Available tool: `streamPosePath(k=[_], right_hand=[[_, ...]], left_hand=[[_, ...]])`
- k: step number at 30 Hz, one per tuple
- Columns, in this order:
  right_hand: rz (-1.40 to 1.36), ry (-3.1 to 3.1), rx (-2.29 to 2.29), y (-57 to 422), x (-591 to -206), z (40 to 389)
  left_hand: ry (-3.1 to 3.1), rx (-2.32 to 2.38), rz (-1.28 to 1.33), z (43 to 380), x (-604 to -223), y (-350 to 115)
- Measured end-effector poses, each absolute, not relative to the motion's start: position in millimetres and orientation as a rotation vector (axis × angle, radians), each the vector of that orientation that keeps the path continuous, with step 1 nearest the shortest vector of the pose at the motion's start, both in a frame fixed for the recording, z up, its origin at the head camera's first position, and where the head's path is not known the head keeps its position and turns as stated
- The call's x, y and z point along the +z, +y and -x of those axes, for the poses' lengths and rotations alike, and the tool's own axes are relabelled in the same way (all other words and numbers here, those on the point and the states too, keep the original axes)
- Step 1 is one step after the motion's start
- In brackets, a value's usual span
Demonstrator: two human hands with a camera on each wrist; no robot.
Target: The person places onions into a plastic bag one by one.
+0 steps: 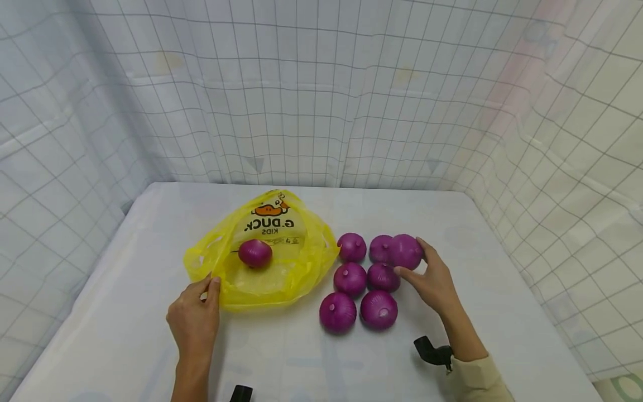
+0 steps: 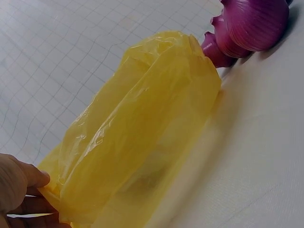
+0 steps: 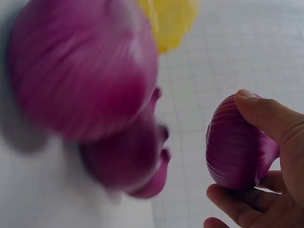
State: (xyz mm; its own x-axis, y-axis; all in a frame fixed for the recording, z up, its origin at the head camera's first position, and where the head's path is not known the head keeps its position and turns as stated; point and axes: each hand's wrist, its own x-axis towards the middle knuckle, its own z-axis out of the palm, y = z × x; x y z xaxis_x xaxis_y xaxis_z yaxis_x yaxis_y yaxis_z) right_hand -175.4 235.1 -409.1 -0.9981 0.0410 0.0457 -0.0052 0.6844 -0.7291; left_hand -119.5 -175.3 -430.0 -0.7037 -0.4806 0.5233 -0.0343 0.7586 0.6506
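Pale cloth with a dark grid is hanging behind and along both sides, and below it a white-covered bench is carrying everything. A thin yellow plastic bag is lying spread on the bench's left half, its mouth gaping so that the inside is showing; its far end is reaching right up to the nearest onion, though whether the two are touching I cannot tell.

Of the hands, the left hand is pinching the bag's near left edge between thumb and fingers, leaving only the film between them. The right hand is holding a purple onion, its thumb and fingers spreading wide round opposite sides. A cream sleeve is covering that forearm.

The held onion is overlapping the far right onion of the group in the head view, while in the right wrist view it is standing apart from the others, against the gridded cloth. Six more onions are sitting on the bench between the bag and the right hand, forming two columns of three and crowding close together. One more onion is lying inside the bag.

A black wrist fitting is jutting out beside the right wrist. Smallest, the print on the bag is reading backwards, "G.DUCK KIDS" running beneath an orange bill.
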Motion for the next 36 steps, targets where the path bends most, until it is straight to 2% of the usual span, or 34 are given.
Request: streamPosePath(k=[19, 36], right_hand=[[-0.354, -2.684, 1.472, 110.4, -357.3, 177.1], [-0.671, -2.653, 1.554, 18.2, -362.8, 192.8]], left_hand=[[-2.248, -0.846, -0.424, 116.8, -427.3, -181.6], [-2.236, -0.849, -0.386, 119.7, -427.0, -182.9]])
